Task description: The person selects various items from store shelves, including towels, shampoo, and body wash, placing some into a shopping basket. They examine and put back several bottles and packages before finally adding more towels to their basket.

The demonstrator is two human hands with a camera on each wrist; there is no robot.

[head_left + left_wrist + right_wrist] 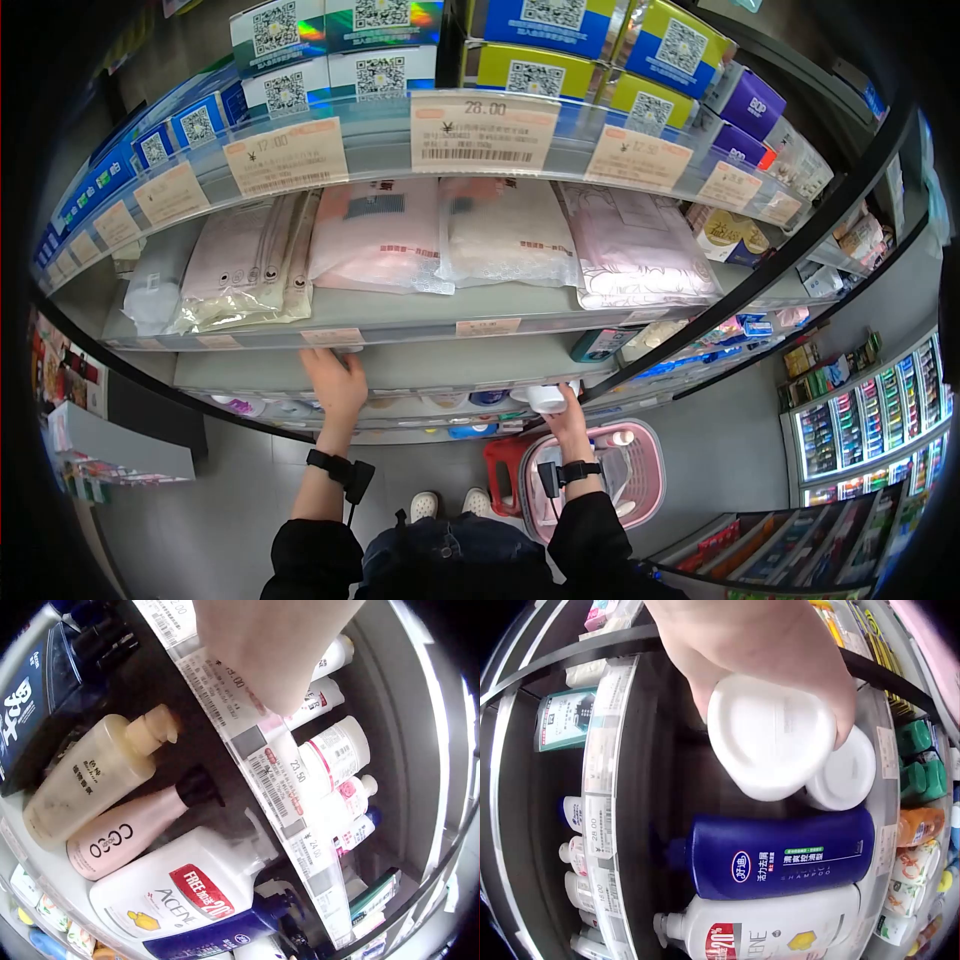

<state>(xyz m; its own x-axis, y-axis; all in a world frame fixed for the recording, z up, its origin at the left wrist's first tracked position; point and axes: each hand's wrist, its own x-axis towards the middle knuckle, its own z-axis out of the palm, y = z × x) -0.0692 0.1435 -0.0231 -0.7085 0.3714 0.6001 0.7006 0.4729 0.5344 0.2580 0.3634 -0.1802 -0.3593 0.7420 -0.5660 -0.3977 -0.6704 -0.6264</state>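
Observation:
My right hand [568, 415] grips a white plastic bottle [772, 739] at the front of a lower shelf. Its flat rounded base faces the right wrist camera, and the rest is hidden by the hand. Right beside it is another white bottle [845, 774], followed by a blue shampoo bottle [780, 855] and a white pump bottle [780, 922]. Over on the left, my left hand [337, 385] reaches onto the edge of the grey shelf [420, 368] with nothing seen in it. Several small white bottles [337, 754] stand behind the price tags near that hand in the left wrist view.
A pink basket [655, 470] with things in it stands on the floor at right, beside a red stool-like object [503, 470]. Above the hands are shelves with bagged goods [380, 240] and boxes [540, 70]. A black shelf post [740, 285] slants at right.

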